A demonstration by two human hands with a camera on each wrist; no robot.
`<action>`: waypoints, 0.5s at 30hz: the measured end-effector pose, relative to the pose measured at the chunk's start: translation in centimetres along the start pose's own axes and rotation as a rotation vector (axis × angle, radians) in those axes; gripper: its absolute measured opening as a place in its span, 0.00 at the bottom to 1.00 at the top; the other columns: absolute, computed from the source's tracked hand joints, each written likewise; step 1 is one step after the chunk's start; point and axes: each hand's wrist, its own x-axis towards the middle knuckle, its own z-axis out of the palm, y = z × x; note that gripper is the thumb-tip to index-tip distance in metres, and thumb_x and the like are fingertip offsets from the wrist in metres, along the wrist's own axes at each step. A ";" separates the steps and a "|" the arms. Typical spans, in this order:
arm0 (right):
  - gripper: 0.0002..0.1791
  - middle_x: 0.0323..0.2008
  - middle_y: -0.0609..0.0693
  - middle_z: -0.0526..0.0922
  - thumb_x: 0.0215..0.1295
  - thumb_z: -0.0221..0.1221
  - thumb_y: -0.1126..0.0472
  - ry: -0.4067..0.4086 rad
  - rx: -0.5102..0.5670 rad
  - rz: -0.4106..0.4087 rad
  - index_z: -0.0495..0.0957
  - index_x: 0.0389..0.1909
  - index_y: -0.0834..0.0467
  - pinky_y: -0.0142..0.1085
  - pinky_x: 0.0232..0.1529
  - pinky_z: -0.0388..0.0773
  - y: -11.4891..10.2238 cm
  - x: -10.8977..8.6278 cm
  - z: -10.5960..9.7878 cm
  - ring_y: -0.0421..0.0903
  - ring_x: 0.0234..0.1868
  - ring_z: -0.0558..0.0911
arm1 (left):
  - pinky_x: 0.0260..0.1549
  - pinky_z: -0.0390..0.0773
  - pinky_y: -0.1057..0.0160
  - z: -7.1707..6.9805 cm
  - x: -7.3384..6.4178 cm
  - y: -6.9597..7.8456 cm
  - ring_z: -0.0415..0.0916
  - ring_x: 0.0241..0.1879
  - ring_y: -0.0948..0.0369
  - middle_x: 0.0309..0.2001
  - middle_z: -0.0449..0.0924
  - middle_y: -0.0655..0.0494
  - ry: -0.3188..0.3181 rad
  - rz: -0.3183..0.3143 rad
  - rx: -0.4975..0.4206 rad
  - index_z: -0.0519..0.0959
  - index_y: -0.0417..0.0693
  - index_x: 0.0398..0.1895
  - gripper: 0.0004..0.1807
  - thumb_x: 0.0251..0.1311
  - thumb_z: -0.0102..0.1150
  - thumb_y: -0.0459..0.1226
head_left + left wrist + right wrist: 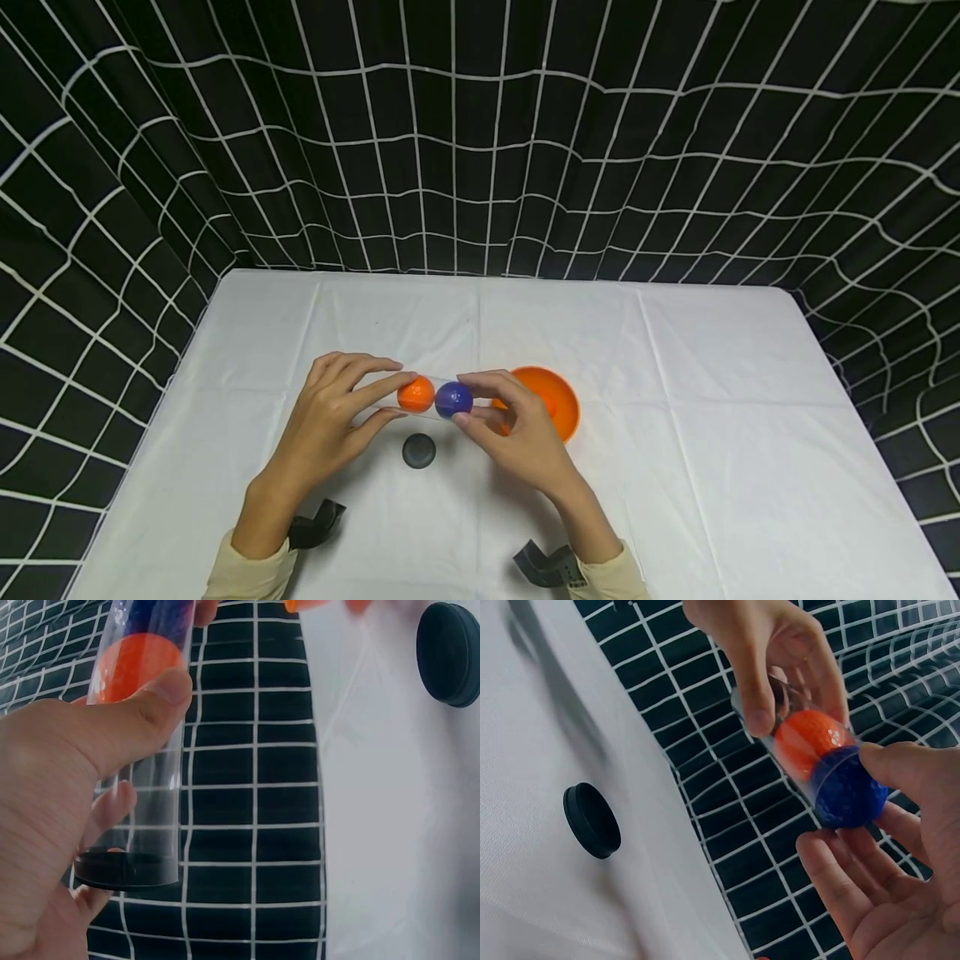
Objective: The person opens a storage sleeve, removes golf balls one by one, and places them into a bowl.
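Observation:
My left hand grips a clear plastic tube with a black cap on one end. Inside the tube sits an orange ball. Beside it, at the tube's uncapped end, is a blue ball, partly sticking out in the right wrist view. Thumb and fingers of my right hand pinch the blue ball there. A loose black cap lies on the table below the tube.
An orange bowl stands on the white-covered table behind my right hand, which partly hides it. Black fabric with a white grid surrounds the table at the back and sides.

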 end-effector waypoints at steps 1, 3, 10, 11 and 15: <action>0.25 0.60 0.55 0.82 0.68 0.70 0.65 -0.003 -0.003 0.007 0.79 0.65 0.57 0.39 0.59 0.87 0.0 0.0 0.0 0.52 0.62 0.85 | 0.62 0.71 0.45 0.0 0.0 0.0 0.81 0.56 0.53 0.54 0.88 0.54 0.002 0.004 0.002 0.87 0.57 0.59 0.28 0.51 0.83 0.39; 0.25 0.60 0.55 0.82 0.68 0.70 0.65 -0.010 -0.009 0.023 0.79 0.66 0.57 0.40 0.60 0.86 0.0 0.0 -0.1 0.52 0.62 0.85 | 0.63 0.72 0.45 0.1 0.0 0.0 0.81 0.56 0.53 0.54 0.88 0.54 0.002 0.006 0.002 0.87 0.57 0.58 0.28 0.51 0.83 0.39; 0.25 0.61 0.54 0.83 0.69 0.70 0.63 -0.020 -0.015 0.048 0.79 0.66 0.56 0.41 0.61 0.86 0.0 0.0 -0.2 0.51 0.62 0.85 | 0.64 0.72 0.44 0.1 0.0 -0.1 0.81 0.56 0.53 0.54 0.88 0.54 0.002 0.001 0.002 0.87 0.58 0.58 0.28 0.50 0.83 0.39; 0.25 0.61 0.54 0.83 0.69 0.70 0.63 -0.021 -0.013 0.046 0.79 0.66 0.56 0.41 0.61 0.86 0.0 0.0 -0.2 0.51 0.62 0.85 | 0.64 0.72 0.44 0.1 0.0 -0.1 0.81 0.57 0.53 0.54 0.88 0.54 0.001 -0.001 0.000 0.87 0.58 0.59 0.28 0.51 0.83 0.39; 0.25 0.61 0.55 0.83 0.69 0.70 0.64 -0.026 -0.009 0.046 0.79 0.66 0.55 0.42 0.61 0.86 -0.1 0.0 -0.3 0.52 0.62 0.85 | 0.65 0.73 0.45 0.0 0.1 -0.1 0.80 0.57 0.53 0.54 0.87 0.54 -0.002 -0.005 -0.015 0.87 0.58 0.59 0.28 0.51 0.83 0.39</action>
